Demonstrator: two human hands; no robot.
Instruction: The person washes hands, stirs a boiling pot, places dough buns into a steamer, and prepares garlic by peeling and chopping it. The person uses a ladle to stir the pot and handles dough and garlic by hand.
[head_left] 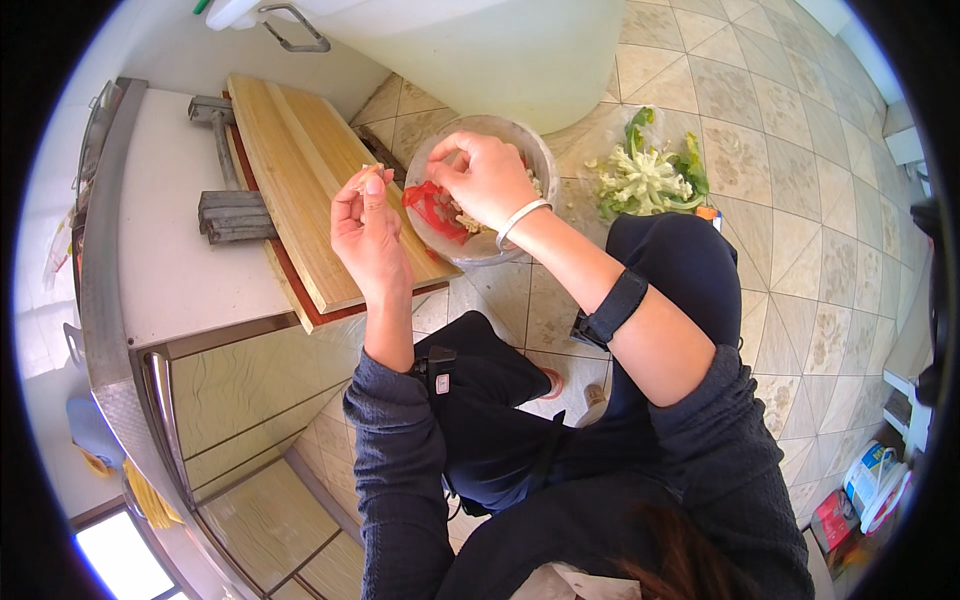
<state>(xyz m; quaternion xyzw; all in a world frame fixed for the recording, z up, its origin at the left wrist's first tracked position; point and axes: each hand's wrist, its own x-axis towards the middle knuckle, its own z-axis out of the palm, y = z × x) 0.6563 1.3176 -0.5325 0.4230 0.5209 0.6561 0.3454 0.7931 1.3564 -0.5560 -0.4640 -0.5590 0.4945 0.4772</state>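
My left hand (370,232) is raised beside the wooden boards, thumb and fingers pinched on a small pale piece (371,178) whose kind I cannot make out. Over the round basin (543,160) my right hand (486,180) hovers, its fingers curled together in a pinch. Whatever it may hold is hidden. In the basin lie a crumpled red plastic bag (436,212) and small pale bits, partly covered by the right hand and wrist.
Stripped cauliflower stalks with green leaves (648,178) lie on the tiled floor to the right. Wooden boards (310,170) lean over the low cabinet (190,270) at left. A large pale tub (490,60) stands behind the basin. At far right is a white bucket (875,480).
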